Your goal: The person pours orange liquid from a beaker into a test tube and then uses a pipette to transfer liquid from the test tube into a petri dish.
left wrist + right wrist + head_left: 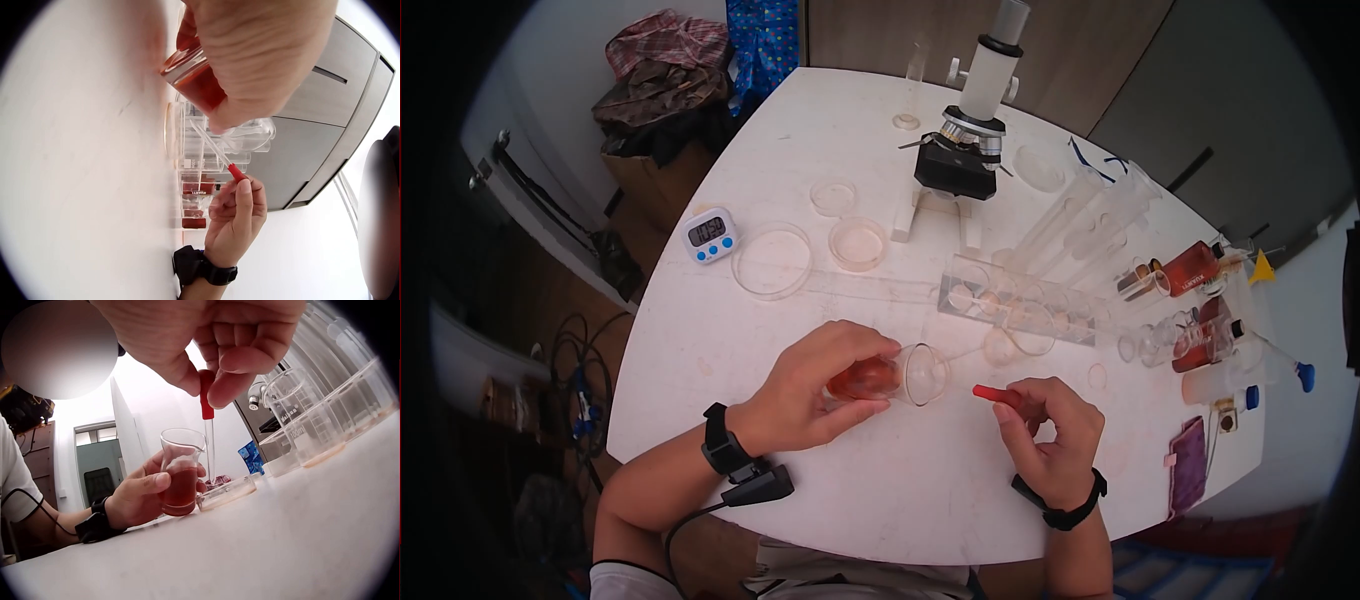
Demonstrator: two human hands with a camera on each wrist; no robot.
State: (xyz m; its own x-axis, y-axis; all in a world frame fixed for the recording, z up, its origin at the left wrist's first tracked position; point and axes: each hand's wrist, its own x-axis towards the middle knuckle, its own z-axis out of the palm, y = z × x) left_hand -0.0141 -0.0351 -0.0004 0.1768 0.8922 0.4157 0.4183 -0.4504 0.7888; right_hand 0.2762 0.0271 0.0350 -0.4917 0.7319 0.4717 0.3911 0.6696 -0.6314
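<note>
My left hand (pixel 805 390) grips a small glass beaker (pixel 864 380) by its sides, with clear red liquid in its lower part. In the right wrist view the beaker (pixel 181 487) stands close over the white tabletop, its spout toward the dropper. Between thumb and fingers, my right hand (pixel 1055 432) pinches the red rubber bulb (pixel 207 394) of a glass dropper. The dropper's clear tube (pixel 210 447) points down and overlaps the area just beside the beaker's rim in that view. In the left wrist view, the tube (pixel 209 142) slants toward the beaker.
Beyond my hands stands a clear rack (pixel 1015 308) with glassware and several tubes (pixel 1060 225). A microscope (pixel 970 150) is at the back; a petri dish (pixel 858 265) and a timer (pixel 710 236) lie left. Red bottles (pixel 1193 270) and a purple cloth (pixel 1188 468) sit right.
</note>
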